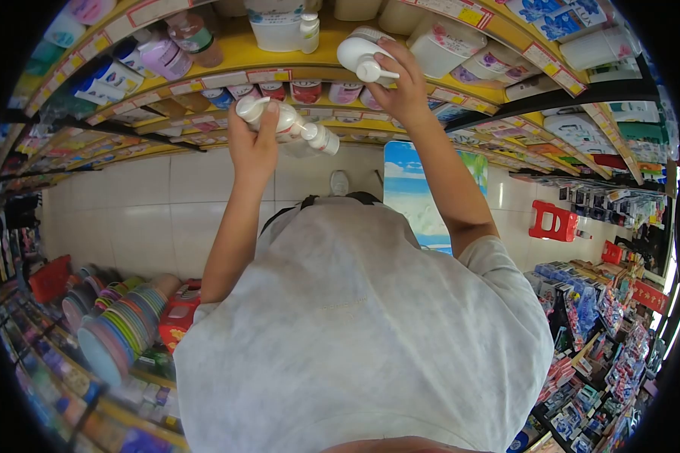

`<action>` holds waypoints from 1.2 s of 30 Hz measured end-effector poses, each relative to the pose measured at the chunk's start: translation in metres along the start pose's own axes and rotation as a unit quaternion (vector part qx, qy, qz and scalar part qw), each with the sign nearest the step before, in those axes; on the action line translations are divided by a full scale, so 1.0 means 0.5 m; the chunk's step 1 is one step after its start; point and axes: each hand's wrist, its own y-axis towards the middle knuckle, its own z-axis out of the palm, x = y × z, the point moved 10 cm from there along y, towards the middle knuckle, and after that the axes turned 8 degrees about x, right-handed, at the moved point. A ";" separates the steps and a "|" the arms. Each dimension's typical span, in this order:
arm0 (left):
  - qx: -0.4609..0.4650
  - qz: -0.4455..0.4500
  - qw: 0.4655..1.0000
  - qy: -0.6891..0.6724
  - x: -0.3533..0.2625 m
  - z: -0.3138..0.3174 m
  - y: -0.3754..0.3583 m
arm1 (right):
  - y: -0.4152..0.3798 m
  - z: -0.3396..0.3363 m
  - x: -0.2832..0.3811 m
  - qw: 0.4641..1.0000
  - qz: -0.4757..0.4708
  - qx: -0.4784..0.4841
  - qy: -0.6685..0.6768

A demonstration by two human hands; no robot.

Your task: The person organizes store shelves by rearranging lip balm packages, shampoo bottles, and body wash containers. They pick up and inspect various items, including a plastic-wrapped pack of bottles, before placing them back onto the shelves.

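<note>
My left hand (254, 147) is wrapped around a white pump bottle (285, 121), thumb along its side near the pump head. A small white bottle (323, 139) sits against the far side of it, tilted to the right. Up at the shelf, my right hand (406, 87) grips another white pump bottle (359, 51) whose nozzle points right. This one overlaps the yellow shelf (317, 63) in view. Just left of it stand a large white bottle (276, 30) and a small pump bottle (309, 34).
Lower shelves hold a row of tubs (307, 91) behind price strips. A stool with a beach picture (414, 189) stands by my right arm. Stacked plastic basins (121, 325) are at lower left. A red stool (553, 221) and packed goods (582, 325) lie to the right.
</note>
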 end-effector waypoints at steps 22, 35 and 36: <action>0.002 0.013 1.000 0.026 -0.044 -0.008 -0.002 | 0.058 0.013 -0.062 0.996 0.055 0.002 0.066; -0.028 0.027 0.998 0.051 -0.054 -0.025 -0.018 | 0.076 0.017 -0.051 0.991 0.050 -0.010 0.121; -0.030 0.033 0.997 0.070 -0.053 -0.028 -0.021 | 0.082 0.014 -0.043 0.994 0.061 0.005 0.094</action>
